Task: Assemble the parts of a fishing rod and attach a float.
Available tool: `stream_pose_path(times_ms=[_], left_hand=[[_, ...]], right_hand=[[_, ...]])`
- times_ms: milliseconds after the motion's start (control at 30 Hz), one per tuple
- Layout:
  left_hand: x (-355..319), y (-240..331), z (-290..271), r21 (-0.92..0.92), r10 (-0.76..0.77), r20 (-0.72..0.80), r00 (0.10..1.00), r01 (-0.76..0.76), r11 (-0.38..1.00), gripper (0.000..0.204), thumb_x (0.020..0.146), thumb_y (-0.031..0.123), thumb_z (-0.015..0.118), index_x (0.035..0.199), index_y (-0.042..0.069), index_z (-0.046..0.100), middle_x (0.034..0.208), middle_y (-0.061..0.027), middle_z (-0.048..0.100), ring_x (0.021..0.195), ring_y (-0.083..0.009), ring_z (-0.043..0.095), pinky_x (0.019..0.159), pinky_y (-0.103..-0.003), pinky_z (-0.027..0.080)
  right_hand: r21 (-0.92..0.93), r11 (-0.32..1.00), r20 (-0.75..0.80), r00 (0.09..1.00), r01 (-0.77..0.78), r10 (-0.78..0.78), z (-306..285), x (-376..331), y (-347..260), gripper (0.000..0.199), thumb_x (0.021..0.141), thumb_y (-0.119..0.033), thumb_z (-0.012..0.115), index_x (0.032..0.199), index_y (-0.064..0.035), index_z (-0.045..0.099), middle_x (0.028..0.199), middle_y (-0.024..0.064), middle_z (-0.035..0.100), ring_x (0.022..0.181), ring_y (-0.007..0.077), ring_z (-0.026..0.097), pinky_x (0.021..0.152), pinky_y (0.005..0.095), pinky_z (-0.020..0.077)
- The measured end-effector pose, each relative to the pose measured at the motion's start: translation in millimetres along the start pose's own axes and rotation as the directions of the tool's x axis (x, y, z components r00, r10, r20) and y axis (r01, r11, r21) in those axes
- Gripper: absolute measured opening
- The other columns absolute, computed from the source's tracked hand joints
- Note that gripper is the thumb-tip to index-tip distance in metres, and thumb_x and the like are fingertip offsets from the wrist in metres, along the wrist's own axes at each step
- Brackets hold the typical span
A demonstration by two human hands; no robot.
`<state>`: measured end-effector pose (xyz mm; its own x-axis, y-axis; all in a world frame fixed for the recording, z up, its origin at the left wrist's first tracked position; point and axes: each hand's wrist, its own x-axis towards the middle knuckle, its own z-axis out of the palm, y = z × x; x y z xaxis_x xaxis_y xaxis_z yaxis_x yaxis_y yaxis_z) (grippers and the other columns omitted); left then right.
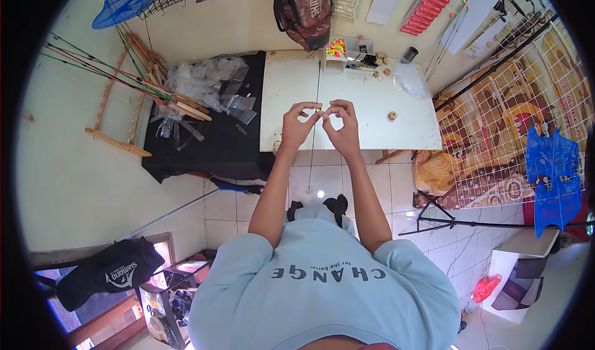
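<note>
Over the white table (365, 124), both my hands meet at a small yellow-green piece (320, 110), too small to name more exactly. My left hand (299, 124) pinches at its left side with thumb and forefinger. From the right, my right hand (342, 127) is closed in a pinch at the same spot, fingertips almost touching the left ones. A thin dark rod (313, 140) runs from the back of the table, past my fingers, and out over the near edge. Whether my fingers also grip the rod is hidden.
A white box of bright small pieces (336, 48) stands at the table's back, beside several round tan spools (387, 71). Another spool (392, 115) sits at right, near a clear plastic bag (411, 80). Left, a black-covered table (204, 117) bears plastic bags and rods (145, 89).
</note>
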<state>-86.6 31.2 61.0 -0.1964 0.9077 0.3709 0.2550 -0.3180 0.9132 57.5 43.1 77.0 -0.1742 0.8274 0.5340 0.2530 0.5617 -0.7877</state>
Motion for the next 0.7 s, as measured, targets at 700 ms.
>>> stream_pose_path(times_ms=[700], left_hand=[[2.3, 3.5, 0.7, 0.005, -0.010, -0.017, 1.000, 0.010, 1.000, 0.019, 0.078, 0.006, 0.072, 0.097, 0.009, 0.070, 0.100, -0.0015, 0.070, 0.092, -0.0132, 0.062, 0.074, -0.028, 0.048]], right_hand=[[-0.029, 1.000, 0.003, 1.000, -0.001, 0.001, 1.1, 4.7, -0.8, 0.012, 0.078, -0.007, 0.068, 0.089, -0.0051, 0.063, 0.110, 0.0095, 0.054, 0.100, 0.0211, 0.056, 0.079, 0.0329, 0.0451]])
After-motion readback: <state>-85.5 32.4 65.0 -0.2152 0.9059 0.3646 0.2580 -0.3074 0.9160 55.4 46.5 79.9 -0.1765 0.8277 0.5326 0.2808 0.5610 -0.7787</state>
